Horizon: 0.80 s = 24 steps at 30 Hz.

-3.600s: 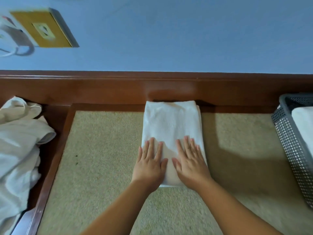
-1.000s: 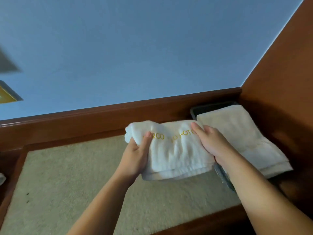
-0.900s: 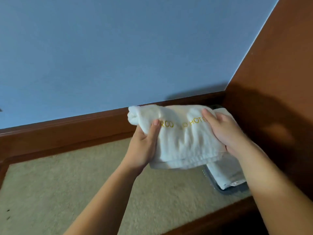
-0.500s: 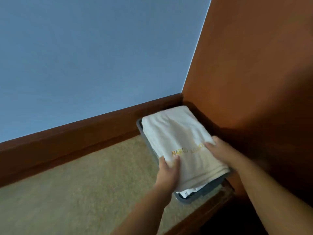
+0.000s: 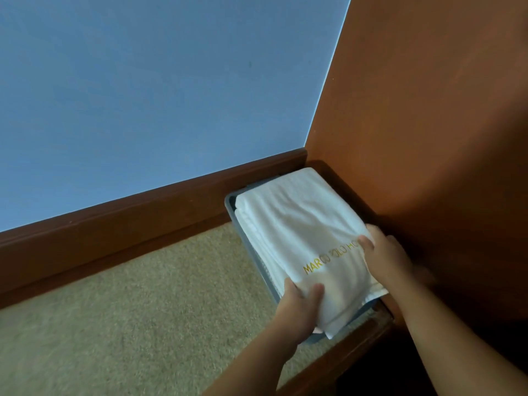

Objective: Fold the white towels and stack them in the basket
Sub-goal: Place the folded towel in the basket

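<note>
Two hands, left hand and right hand, pinch the folded towel atop the grey basket, at three o'clock on beige carpet where blue wall meets brown panel.

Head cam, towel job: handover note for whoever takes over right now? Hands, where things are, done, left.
Left hand: gripping the near-left corner of the top folded towel, thumb on top.
Right hand: fingers on the towel's right edge, over the end of the gold lettering.
Basket: grey, in the corner against the wooden panel. The top towel lies on other folded white towels inside it.
Done: this towel is folded and set on the stack.
Left: let go with both hands. No unfolded towels show in this view, so look off-frame for more.
</note>
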{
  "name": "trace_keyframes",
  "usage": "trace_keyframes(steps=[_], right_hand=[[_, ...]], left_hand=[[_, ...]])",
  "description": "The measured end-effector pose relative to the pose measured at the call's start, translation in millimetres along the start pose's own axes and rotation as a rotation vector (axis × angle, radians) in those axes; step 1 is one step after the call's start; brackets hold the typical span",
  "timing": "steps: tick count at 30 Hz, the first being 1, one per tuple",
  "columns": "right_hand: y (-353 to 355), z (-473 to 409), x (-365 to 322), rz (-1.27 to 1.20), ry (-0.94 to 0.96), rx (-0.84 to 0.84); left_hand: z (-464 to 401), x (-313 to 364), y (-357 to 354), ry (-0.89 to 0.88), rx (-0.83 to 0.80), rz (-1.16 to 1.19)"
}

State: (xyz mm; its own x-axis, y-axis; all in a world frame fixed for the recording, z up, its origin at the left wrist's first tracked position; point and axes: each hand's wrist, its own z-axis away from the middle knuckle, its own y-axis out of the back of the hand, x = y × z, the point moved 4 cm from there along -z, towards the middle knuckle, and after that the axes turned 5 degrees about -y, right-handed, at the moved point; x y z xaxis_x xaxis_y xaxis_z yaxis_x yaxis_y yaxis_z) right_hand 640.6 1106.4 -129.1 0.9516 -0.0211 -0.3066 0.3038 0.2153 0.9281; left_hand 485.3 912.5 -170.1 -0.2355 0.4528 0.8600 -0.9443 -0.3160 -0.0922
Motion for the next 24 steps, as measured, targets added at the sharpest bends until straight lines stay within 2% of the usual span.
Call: trace_keyframes(steps=[2,3,5,6,8,11,15,19,24], right_hand=[[-0.6,0.2,-2.1,0.040,-0.023,0.038],[3.4,-0.3,-7.7,0.064,-0.016,0.120],[13.1,4.4,-33.8,0.080,0.106,0.313],[14.2,9.2,-52.7,0.059,0.204,0.350],[3.0,14.0,-93.2,0.040,0.325,0.197],[-41.0,6.2,-113.4,0.214,0.234,-0.135],[-68.2,-10.9,-88.9,0.247,0.139,-0.187],[-69.9,-20.1,-88.9,0.234,0.134,-0.211],[-66.2,-15.1,-94.2,0.275,0.077,-0.243]], left_hand=[[5.0,1.3,13.7,-0.010,0.041,-0.207],[7.0,5.7,24.4,-0.038,0.124,-0.338],[10.5,26.3,46.1,-0.184,0.350,-0.615],[9.6,41.4,53.2,-0.263,0.410,-0.758],[-6.1,73.1,56.7,-0.345,0.367,-1.016],[-52.6,96.3,50.7,-0.345,0.160,-1.294],[-101.0,75.7,54.3,-0.294,-0.034,-1.411],[-114.1,67.0,52.0,-0.313,-0.025,-1.371],[-100.0,74.9,61.1,-0.321,-0.111,-1.298]])
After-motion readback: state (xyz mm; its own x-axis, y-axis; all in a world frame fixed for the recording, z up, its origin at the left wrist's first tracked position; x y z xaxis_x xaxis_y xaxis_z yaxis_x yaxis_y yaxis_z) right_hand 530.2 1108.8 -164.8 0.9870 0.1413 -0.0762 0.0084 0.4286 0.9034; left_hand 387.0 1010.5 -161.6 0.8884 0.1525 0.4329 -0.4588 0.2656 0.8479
